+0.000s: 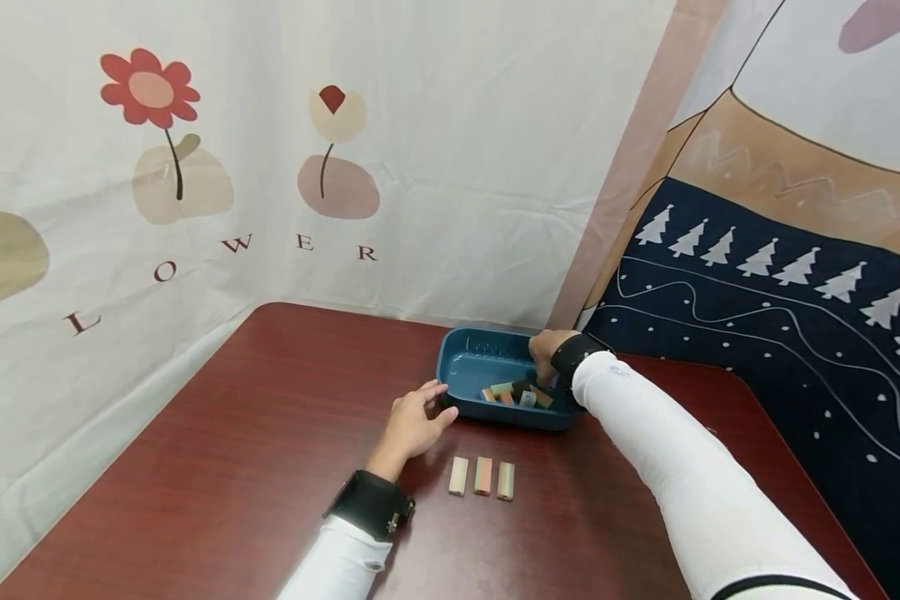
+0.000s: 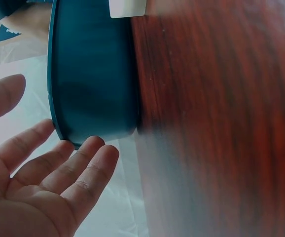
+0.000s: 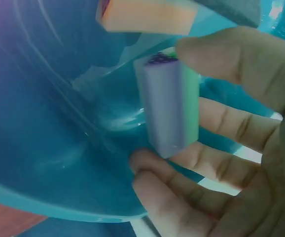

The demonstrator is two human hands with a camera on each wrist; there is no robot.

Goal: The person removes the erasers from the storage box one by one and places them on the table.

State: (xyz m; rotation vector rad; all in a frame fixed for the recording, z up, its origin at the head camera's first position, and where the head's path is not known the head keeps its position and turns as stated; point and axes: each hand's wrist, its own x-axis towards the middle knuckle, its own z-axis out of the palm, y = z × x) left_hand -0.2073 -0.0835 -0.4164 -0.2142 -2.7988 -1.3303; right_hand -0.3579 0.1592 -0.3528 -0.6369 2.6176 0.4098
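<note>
A dark blue tray (image 1: 480,354) stands at the table's far side and holds several small colored blocks (image 1: 513,392). My right hand (image 1: 544,365) reaches into the tray. In the right wrist view its thumb and fingers (image 3: 231,123) pinch a purple and green block (image 3: 169,106), with an orange block (image 3: 147,17) lying just beyond. My left hand (image 1: 433,405) rests open on the table, its straight fingertips (image 2: 95,148) touching the tray's near left corner (image 2: 90,74). Three blocks (image 1: 483,476) lie side by side in a row on the table in front of the tray.
The dark red table (image 1: 255,433) sits in a corner between a flower-print cloth (image 1: 270,167) behind and to the left and a navy tree-pattern cloth (image 1: 780,317) on the right. The table's left half is bare wood.
</note>
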